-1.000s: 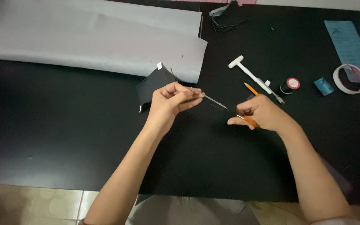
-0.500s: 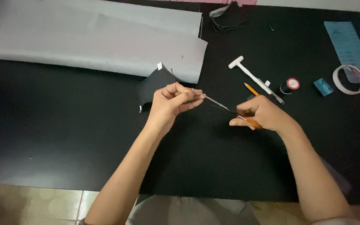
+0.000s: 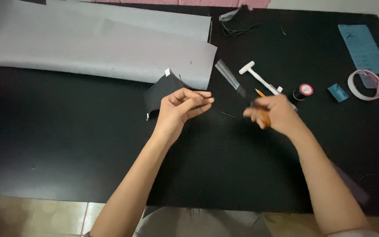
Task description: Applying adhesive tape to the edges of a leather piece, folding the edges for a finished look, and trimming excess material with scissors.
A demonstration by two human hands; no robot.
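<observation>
Nearest the person, both forearms reach out over the black table (image 3: 66,145); the left hand (image 3: 181,105) is raised above the surface with thumb and fingertips pinched together, on something too fine to make out, possibly a thread or needle; a thin dark sliver (image 3: 227,114) lies on the table just beyond those fingertips. The right hand (image 3: 272,112) is blurred with motion; its fingers are closed around an orange-handled tool (image 3: 265,117), most likely small scissors, whose blades cannot be made out.

Change noted: half a second ago the two hands were joined by a thin line running from the left pinch to the tool in the right; that line no longer spans the gap, and the right hand has swung away to the right and upward; I judge that the cut or pull has been completed and the hands have parted. The left hand has scarcely shifted.

Just behind the left hand lies a black fabric piece (image 3: 161,93), touching the edge of a large grey sheet (image 3: 97,44); a clear ruler (image 3: 229,77), a white T-shaped tool (image 3: 255,74) and an orange pencil (image 3: 259,92) lie near the right hand; further right, a thread spool (image 3: 304,90), a small blue box (image 3: 337,92), a tape roll (image 3: 365,84) and a blue card (image 3: 362,41); all unmoved.
</observation>
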